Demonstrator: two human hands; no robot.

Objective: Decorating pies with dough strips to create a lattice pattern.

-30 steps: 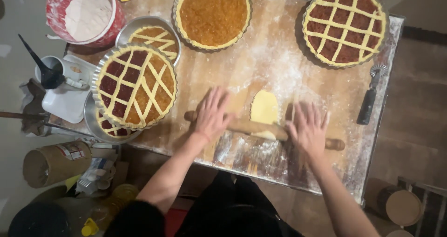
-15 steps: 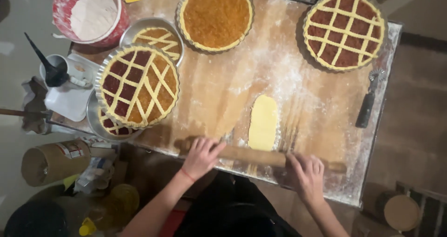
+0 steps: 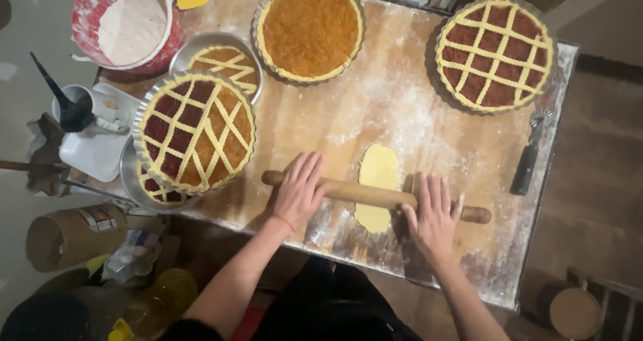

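Wooden pin (image 3: 365, 193) has rolled back up onto the dough (image 3: 378, 187); left hand (image 3: 299, 190) and right hand (image 3: 433, 215) press flat, fingers spread.

A wooden rolling pin (image 3: 375, 195) is being pressed flat under both open palms, lying nearly level across the floured board. A pale yellow, oblong piece of dough (image 3: 377, 183) is lying under its middle, between the two palms, extending beyond the pin on both sides.
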